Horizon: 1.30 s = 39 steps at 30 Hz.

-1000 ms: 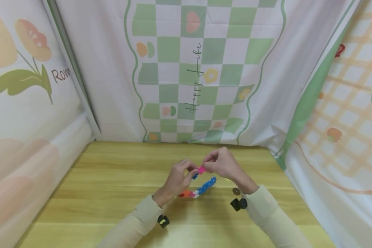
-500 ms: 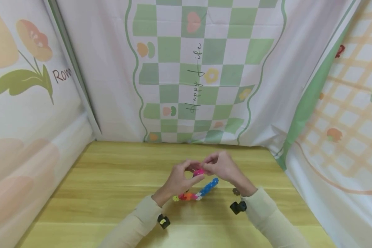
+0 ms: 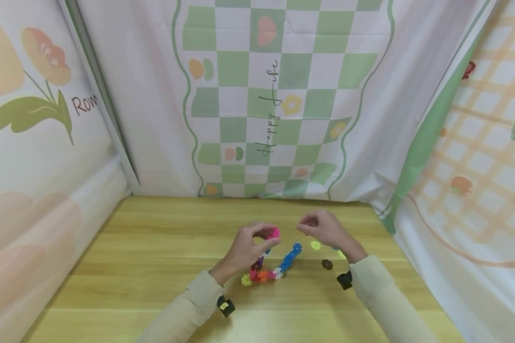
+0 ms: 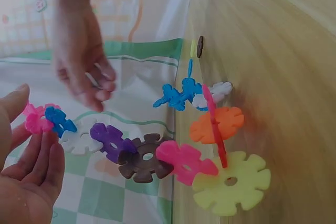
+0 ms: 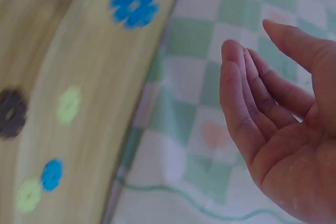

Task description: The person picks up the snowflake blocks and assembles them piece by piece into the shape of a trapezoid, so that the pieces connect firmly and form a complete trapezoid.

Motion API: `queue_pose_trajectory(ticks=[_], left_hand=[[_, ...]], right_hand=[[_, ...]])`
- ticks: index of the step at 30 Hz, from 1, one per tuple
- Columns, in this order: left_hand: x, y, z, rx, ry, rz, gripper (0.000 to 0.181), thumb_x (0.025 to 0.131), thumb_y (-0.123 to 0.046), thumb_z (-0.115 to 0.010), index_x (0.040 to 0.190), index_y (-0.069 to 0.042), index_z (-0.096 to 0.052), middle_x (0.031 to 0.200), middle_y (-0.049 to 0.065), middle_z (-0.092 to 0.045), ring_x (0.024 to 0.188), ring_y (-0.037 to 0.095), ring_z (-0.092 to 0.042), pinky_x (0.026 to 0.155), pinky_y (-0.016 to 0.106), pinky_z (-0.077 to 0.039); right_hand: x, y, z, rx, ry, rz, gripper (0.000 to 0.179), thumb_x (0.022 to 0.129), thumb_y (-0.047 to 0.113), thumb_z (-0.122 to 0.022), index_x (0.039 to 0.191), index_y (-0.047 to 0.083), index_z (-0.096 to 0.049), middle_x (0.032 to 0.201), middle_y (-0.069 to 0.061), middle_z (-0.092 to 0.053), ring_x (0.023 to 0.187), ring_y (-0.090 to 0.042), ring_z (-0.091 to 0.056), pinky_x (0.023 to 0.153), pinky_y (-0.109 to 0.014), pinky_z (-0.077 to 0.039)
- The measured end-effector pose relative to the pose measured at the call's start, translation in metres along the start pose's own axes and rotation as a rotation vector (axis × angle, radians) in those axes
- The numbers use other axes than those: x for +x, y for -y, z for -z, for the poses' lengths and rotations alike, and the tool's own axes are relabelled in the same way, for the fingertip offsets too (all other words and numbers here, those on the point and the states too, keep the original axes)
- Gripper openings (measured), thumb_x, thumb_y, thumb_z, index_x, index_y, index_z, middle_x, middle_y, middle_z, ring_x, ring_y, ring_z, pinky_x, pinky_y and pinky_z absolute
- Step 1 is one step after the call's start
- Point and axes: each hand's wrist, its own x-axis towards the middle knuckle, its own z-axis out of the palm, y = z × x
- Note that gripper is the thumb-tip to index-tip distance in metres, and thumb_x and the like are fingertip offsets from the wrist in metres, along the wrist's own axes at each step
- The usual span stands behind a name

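Observation:
My left hand holds one end of a chain of plastic snowflake discs, with thumb and fingers around the pink disc. From there the chain slopes down through blue, white, purple and brown discs to a yellow disc low at the tabletop. Red and orange discs follow, then a white one and a blue stretch reaching toward the right. Apart from the chain, my right hand hovers over the table with loosely bent fingers; in the right wrist view nothing lies between its thumb and fingers.
Loose discs lie on the wooden table under and beside the right hand: a brown one, a yellow one, and a blue one by another yellow. Printed cloth hangs behind the table and at both sides.
The right hand has come away from the pink disc and moved right. More of the chain and the loose discs now show. The left hand stays nearly in place, still holding the pink end.

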Motion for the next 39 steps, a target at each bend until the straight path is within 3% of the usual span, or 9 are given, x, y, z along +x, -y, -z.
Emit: queue_pose_trajectory(ticks=[9, 17, 24, 32, 39], left_hand=[[-0.001, -0.002, 0.002, -0.001, -0.002, 0.044, 0.030, 0.096, -0.026, -0.079, 0.123, -0.011, -0.074, 0.108, -0.001, -0.076, 0.095, 0.009, -0.071, 0.087, 0.025, -0.062], [-0.002, -0.003, 0.003, -0.017, 0.008, 0.054, 0.031, 0.097, -0.027, -0.079, 0.123, -0.011, -0.075, 0.111, -0.001, -0.076, 0.097, 0.009, -0.071, 0.088, 0.028, -0.062], [-0.003, -0.005, 0.008, -0.023, 0.024, 0.044, 0.032, 0.098, -0.029, -0.077, 0.125, -0.012, -0.074, 0.115, 0.001, -0.075, 0.099, 0.010, -0.071, 0.086, 0.025, -0.062], [-0.004, -0.009, 0.012, -0.023, 0.036, 0.058, 0.035, 0.100, -0.029, -0.075, 0.127, -0.007, -0.073, 0.117, 0.002, -0.075, 0.100, 0.011, -0.070, 0.085, 0.023, -0.061], [-0.005, -0.010, 0.013, -0.018, 0.037, 0.052, 0.032, 0.099, -0.028, -0.076, 0.127, -0.011, -0.074, 0.114, 0.000, -0.075, 0.099, 0.010, -0.070, 0.086, 0.023, -0.061]], right_hand=[[0.002, -0.062, -0.012, -0.199, 0.040, -0.028, 0.031, 0.095, 0.013, -0.076, 0.114, -0.012, -0.070, 0.105, -0.022, -0.076, 0.095, -0.031, -0.073, 0.085, -0.047, -0.063], [-0.004, -0.093, -0.024, -0.168, 0.038, -0.119, 0.022, 0.095, 0.011, -0.076, 0.107, -0.007, -0.072, 0.103, -0.020, -0.074, 0.093, -0.030, -0.071, 0.085, -0.049, -0.062], [-0.003, -0.102, -0.032, -0.124, 0.015, -0.122, 0.010, 0.094, 0.005, -0.076, 0.100, -0.003, -0.074, 0.099, -0.014, -0.074, 0.089, -0.023, -0.070, 0.082, -0.042, -0.063], [-0.003, -0.097, -0.034, -0.115, 0.031, -0.130, 0.032, 0.094, 0.008, -0.078, 0.118, -0.011, -0.068, 0.109, -0.020, -0.072, 0.101, -0.031, -0.069, 0.089, -0.049, -0.062], [-0.006, -0.095, -0.035, -0.088, 0.045, -0.141, 0.019, 0.091, 0.005, -0.080, 0.105, -0.005, -0.071, 0.098, -0.014, -0.071, 0.090, -0.023, -0.066, 0.080, -0.040, -0.061]])
